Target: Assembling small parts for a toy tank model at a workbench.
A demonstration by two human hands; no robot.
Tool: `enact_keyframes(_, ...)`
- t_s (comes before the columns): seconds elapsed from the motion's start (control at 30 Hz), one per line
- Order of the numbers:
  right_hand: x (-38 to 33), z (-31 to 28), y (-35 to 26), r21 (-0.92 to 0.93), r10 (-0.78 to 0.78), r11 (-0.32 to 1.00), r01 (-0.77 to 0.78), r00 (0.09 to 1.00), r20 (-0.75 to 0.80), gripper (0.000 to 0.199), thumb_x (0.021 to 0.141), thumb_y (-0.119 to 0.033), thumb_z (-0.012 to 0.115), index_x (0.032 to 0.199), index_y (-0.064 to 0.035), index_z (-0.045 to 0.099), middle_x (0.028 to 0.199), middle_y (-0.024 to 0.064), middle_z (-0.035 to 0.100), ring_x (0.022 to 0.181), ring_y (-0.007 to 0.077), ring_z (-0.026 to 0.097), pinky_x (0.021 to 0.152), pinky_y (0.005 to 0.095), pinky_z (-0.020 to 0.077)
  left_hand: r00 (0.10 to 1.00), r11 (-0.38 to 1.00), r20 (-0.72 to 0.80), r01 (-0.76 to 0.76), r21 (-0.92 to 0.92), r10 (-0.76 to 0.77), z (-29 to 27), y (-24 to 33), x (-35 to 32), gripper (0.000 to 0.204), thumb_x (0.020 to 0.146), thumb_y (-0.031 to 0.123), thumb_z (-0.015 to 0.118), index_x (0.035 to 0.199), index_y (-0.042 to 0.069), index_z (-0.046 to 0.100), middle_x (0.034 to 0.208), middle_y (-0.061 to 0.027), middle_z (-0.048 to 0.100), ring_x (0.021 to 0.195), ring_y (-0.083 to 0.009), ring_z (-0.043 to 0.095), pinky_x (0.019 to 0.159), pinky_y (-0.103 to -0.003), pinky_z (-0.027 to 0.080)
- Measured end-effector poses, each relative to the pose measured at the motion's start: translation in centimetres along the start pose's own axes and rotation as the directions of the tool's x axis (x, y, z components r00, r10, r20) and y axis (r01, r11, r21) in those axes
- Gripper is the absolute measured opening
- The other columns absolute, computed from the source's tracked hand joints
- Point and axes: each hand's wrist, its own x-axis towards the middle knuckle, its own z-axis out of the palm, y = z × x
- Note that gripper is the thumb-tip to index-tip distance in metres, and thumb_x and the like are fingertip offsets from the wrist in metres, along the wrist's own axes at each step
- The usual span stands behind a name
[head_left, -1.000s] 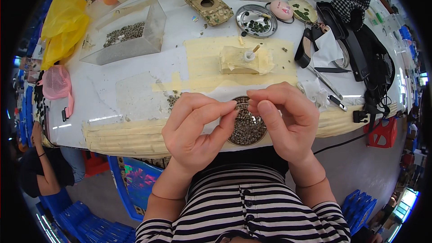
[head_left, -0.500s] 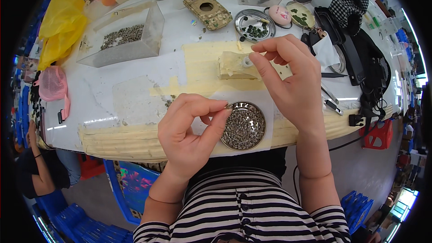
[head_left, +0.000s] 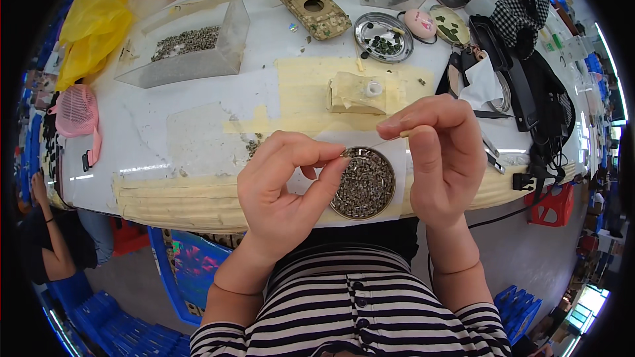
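My left hand (head_left: 284, 188) is closed in a pinch, thumb against forefinger, at the upper left rim of a round dish (head_left: 393, 188). What it pinches is too small to make out. Many tiny grey metal-looking pieces (head_left: 364, 192) fill the dish. My right hand (head_left: 450, 162) pinches a thin needle-like stick with a yellowish end (head_left: 405, 134); its fine tip points left toward my left fingertips, above the dish. Beyond the hands, a small white cup (head_left: 374, 88) sits on a block wrapped in yellowish tape (head_left: 346, 96).
A clear bin (head_left: 198, 69) of similar pieces stands far left. Behind are a camouflage toy tank hull (head_left: 316, 10), a metal dish with dark green bits (head_left: 383, 30) and a pink egg-shaped item (head_left: 420, 23). A pink mesh basket (head_left: 77, 112) lies left; black straps (head_left: 555, 106) lie right.
My right hand has come down and nearer from beside the white cup, and the thin stick now shows in its pinch. My left hand stays pinched, shifted slightly right.
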Motion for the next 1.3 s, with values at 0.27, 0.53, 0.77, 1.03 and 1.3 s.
enact_keyframes(0.27, -0.28, 0.63, 0.05, 0.073, 0.07, 0.994, -0.082, 0.985, 0.158, 0.017, 0.106, -0.015, 0.042, 0.105, 0.0022, 0.045, 0.097, 0.0177, 0.063, 0.088, 0.0242, 0.071, 0.076, 0.0322, 0.0614, 0.997, 0.999, 0.063, 0.054, -0.002, -0.054, -0.12, 0.58, -0.14, 0.019, 0.078, -0.013, 0.072, 0.094, -0.003, 0.068, 0.088, -0.0052, 0.061, 0.078, -0.0119, 0.055, 0.07, -0.023, 0.044)
enact_keyframes(0.53, -0.36, 0.57, 0.07, 0.052, 0.058, 0.996, -0.067, 0.985, 0.165, 0.017, 0.106, -0.015, 0.044, 0.105, 0.0023, 0.045, 0.096, 0.0176, 0.064, 0.088, 0.0238, 0.071, 0.075, 0.0311, 0.0616, 0.998, 1.0, 0.062, 0.031, -0.004, -0.031, -0.16, 0.39, -0.19, 0.02, 0.078, -0.013, 0.072, 0.095, -0.003, 0.069, 0.089, -0.0057, 0.062, 0.078, -0.0117, 0.055, 0.07, -0.023, 0.044)
enact_keyframes(0.77, -0.35, 0.55, 0.1, 0.024, 0.05, 0.998, -0.054, 0.984, 0.17, 0.017, 0.106, -0.015, 0.045, 0.104, 0.0022, 0.045, 0.095, 0.0178, 0.064, 0.087, 0.0233, 0.071, 0.075, 0.0305, 0.0616, 1.0, 1.0, 0.006, -0.012, 0.0, 0.012, 0.03, 0.04, 0.02, 0.018, 0.076, -0.006, 0.077, 0.092, 0.001, 0.073, 0.082, -0.0065, 0.066, 0.068, -0.0125, 0.058, 0.059, -0.023, 0.047)
enact_keyframes(1.03, -0.35, 0.59, 0.2, 0.043, 0.048, 0.998, -0.056, 0.986, 0.159, 0.017, 0.106, -0.014, 0.044, 0.104, 0.0029, 0.044, 0.095, 0.0176, 0.063, 0.086, 0.0238, 0.071, 0.075, 0.0311, 0.062, 0.998, 1.0, 0.058, 0.03, -0.008, -0.03, -0.19, 0.37, -0.28, 0.021, 0.078, -0.013, 0.072, 0.095, -0.003, 0.069, 0.09, -0.0059, 0.062, 0.079, -0.0119, 0.056, 0.07, -0.023, 0.044)
enact_keyframes(1.3, -0.32, 0.78, 0.16, 0.121, 0.085, 0.988, -0.099, 0.99, 0.114, 0.018, 0.105, -0.014, 0.047, 0.103, 0.0036, 0.047, 0.094, 0.0157, 0.065, 0.087, 0.0213, 0.071, 0.076, 0.03, 0.0612, 1.0, 1.0, -0.002, -0.014, -0.002, 0.014, 0.02, -0.01, -0.04, 0.019, 0.076, -0.006, 0.077, 0.093, 0.001, 0.073, 0.082, -0.0066, 0.066, 0.068, -0.0124, 0.058, 0.059, -0.023, 0.046)
